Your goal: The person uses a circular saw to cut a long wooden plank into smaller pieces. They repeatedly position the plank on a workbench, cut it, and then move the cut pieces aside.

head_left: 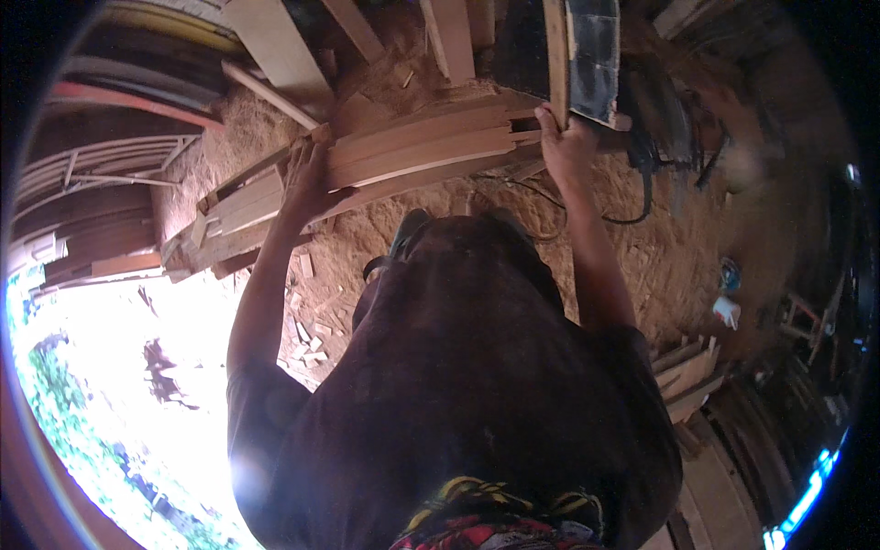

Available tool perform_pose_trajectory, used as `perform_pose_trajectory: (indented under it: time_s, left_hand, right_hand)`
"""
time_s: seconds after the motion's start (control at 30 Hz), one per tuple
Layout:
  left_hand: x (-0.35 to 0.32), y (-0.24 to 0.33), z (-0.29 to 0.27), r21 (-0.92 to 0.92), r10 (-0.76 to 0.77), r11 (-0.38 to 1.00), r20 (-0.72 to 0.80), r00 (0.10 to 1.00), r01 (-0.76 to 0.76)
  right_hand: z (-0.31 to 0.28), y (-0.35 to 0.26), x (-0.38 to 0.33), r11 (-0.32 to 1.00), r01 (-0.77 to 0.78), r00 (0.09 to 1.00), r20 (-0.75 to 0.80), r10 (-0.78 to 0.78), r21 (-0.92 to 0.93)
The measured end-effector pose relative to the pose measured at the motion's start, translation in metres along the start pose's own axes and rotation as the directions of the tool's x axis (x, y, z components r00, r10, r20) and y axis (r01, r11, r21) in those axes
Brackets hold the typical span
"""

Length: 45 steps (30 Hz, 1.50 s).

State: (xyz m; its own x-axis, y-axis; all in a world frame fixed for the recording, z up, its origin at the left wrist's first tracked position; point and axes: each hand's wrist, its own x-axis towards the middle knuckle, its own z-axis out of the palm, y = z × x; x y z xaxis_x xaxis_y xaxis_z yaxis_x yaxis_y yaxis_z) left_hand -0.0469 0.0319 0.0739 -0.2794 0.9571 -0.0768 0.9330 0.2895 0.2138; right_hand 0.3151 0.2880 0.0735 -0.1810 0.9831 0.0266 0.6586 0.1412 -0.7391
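A stack of reddish-brown wooden planks (422, 151) lies across in front of me, running from lower left to upper right. My left hand (307, 179) rests on its left part, fingers stretched over the boards and thumb apart on the near side. Beyond the stack's right end, my right hand (570, 147) is closed round the near end of a narrow wooden strip (556, 60) that points away from me. Right alongside the strip is a black panel (594, 64) with worn edges. The fingertips of my right hand are partly hidden.
Sawdust and small offcuts (312, 344) cover the ground near my feet. More boards (275, 46) lean beyond the stack. A dark cable (646, 197) curls at right, with a white container (726, 312) farther off. Stacked timber (687, 376) stands at lower right.
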Motion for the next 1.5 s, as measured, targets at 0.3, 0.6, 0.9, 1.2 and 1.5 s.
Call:
perform_pose_trajectory:
  time_s: [0.3, 0.6, 0.9, 1.2, 1.5]
  left_hand:
    - [-0.01, 0.021, -0.007, -0.003, 0.033, 0.999, -0.196, 0.98, -0.035]
    - [-0.009, 0.02, -0.001, -0.064, 0.0, 0.998, -0.235, 0.972, -0.016]
    - [-0.009, 0.02, -0.003, -0.06, -0.01, 0.998, -0.219, 0.976, -0.003]
    - [-0.01, 0.019, -0.004, 0.0, 0.034, 0.999, -0.249, 0.968, -0.035]
    - [-0.008, 0.016, -0.005, -0.011, 0.011, 1.0, -0.079, 0.997, -0.012]
  right_hand:
    - [0.002, -0.008, 0.046, 0.977, 0.141, 0.976, 0.191, -0.109, -0.161]
    - [0.022, 0.01, 0.09, 0.963, -0.117, 0.96, 0.277, 0.047, 0.243]
    - [0.017, 0.01, 0.087, 0.966, -0.063, 0.947, 0.321, -0.021, 0.25]
    - [-0.009, -0.009, 0.041, 0.983, -0.083, 0.966, 0.257, 0.039, 0.161]
    - [-0.004, 0.023, 0.008, 0.952, -0.122, 0.981, 0.181, 0.072, 0.28]
